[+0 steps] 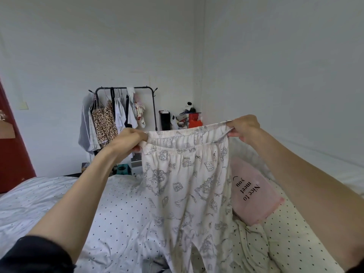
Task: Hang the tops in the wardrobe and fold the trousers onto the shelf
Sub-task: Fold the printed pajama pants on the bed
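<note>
Trousers [189, 186], white with grey print, held up by the waistband over a polka-dot bed [82, 205]; left hand [131, 143] and right hand [244, 128] each gripping one end, clothes rack [126, 107] far behind.

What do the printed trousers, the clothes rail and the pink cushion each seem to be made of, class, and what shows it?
Printed trousers: thin, soft matt cloth, perhaps cotton; it drapes limply and gathers at the elastic waistband.
Clothes rail: probably metal tube painted black; slim, rigid, with bent corners.
Pink cushion: soft fabric cover, looks slightly fuzzy; the fibre is unclear.
</note>
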`<state>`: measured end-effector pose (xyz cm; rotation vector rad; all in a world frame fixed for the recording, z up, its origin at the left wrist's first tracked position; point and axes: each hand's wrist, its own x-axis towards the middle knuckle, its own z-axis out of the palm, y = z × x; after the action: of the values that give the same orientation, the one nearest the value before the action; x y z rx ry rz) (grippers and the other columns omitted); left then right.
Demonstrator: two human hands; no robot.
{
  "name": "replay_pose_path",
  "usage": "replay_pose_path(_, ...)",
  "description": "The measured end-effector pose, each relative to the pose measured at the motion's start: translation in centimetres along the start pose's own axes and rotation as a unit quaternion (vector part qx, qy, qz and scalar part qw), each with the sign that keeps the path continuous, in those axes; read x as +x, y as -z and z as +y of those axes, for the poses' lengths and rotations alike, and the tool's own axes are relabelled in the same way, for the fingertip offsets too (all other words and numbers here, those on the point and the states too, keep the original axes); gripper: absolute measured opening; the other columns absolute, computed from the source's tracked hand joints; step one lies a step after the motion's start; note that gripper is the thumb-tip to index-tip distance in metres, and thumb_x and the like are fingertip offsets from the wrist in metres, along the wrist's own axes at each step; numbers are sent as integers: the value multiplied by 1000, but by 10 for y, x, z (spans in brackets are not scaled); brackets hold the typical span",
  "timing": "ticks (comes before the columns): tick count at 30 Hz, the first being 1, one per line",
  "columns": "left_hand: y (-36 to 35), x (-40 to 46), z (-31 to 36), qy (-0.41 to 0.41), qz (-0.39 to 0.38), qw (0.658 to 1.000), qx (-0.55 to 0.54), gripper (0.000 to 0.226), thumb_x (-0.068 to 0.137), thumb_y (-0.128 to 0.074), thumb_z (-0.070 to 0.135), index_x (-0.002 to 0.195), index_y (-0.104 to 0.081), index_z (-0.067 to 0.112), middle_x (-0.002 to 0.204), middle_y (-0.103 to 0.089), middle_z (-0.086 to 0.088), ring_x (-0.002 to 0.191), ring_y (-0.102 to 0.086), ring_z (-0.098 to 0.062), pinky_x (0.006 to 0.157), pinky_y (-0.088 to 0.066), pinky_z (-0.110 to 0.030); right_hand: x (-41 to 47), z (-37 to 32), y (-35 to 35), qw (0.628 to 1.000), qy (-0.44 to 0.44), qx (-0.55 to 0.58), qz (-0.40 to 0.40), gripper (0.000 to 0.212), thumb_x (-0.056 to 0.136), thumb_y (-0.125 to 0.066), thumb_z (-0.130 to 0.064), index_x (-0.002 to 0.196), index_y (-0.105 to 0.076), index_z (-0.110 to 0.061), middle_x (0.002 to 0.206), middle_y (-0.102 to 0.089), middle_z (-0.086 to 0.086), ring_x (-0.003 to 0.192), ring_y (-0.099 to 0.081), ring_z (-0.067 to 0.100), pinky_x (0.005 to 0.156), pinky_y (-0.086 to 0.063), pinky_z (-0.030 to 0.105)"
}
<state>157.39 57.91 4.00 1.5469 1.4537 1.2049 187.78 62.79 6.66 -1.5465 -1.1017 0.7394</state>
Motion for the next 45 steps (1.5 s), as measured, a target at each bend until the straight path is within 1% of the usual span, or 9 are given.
replay_pose_path(3,5,-3,2,8,-83,996,34,4,81,-67,5,79,-69,1,80,-65,-9,63,-54,-9,56,-43,-20,3,0,5,1000,-1,11,16,23,75,-68,1,60,-54,-9,59,-61,5,30,-53,5,29,-31,9)
replay_pose_path(6,3,-2,-3,-2,-48,997,64,30,76,-73,18,88,-68,-9,80,-64,-14,60,-52,-7,57,-43,-18,3,-2,12,1000,9,-3,26,22,73,-73,0,61,-57,-10,37,-55,-3,31,-54,4,29,-30,8)
replay_pose_path(11,-5,3,-6,-63,142,980,126,28,86,-65,21,69,-46,12,61,-48,-3,52,-41,-14,51,-35,-22,8,3,11,992,75,-83,51,16,75,-72,2,90,-69,-2,86,-64,10,80,-62,22,76,-54,28)
replay_pose_path(16,-2,10,-7,-49,218,974,46,37,87,-62,18,61,-36,17,61,-41,-1,54,-37,-14,49,-34,-26,8,5,17,978,140,-152,-2,22,80,-60,2,94,-71,-11,90,-63,3,87,-54,15,77,-43,22)
replay_pose_path(21,7,10,-23,-53,164,985,30,28,89,-60,21,67,-42,18,69,-49,-1,60,-41,-14,56,-34,-28,1,9,21,962,206,-110,-138,17,82,-57,-1,83,-70,-10,71,-60,-4,66,-49,5,52,-37,7)
replay_pose_path(26,12,0,-37,-82,69,994,-13,14,90,-57,11,81,-51,20,64,-47,0,49,-41,-7,50,-34,-20,-1,21,24,956,131,-43,-260,34,80,-46,4,51,-52,-12,51,-47,-5,54,-42,12,56,-40,21)
replay_pose_path(32,12,-14,-38,-142,-7,989,-34,23,92,-52,4,87,-64,23,59,-58,14,40,-45,7,37,-33,-6,1,27,32,893,72,-5,-444,49,89,-36,-1,67,-75,-21,80,-71,-2,75,-66,12,68,-51,24)
replay_pose_path(38,18,-14,-38,-133,-86,983,93,36,92,-51,0,78,-74,24,98,-72,13,94,-62,6,76,-43,-9,10,36,46,887,56,19,-458,23,77,-63,-14,97,-75,-15,102,-71,5,92,-66,17,80,-53,30)
replay_pose_path(45,10,-16,-44,-89,-179,957,209,23,72,-68,41,92,-73,31,97,-70,17,93,-61,3,79,-42,-11,6,44,45,897,77,34,-435,23,77,-63,-19,94,-77,-26,106,-72,1,97,-68,14,72,-55,23)
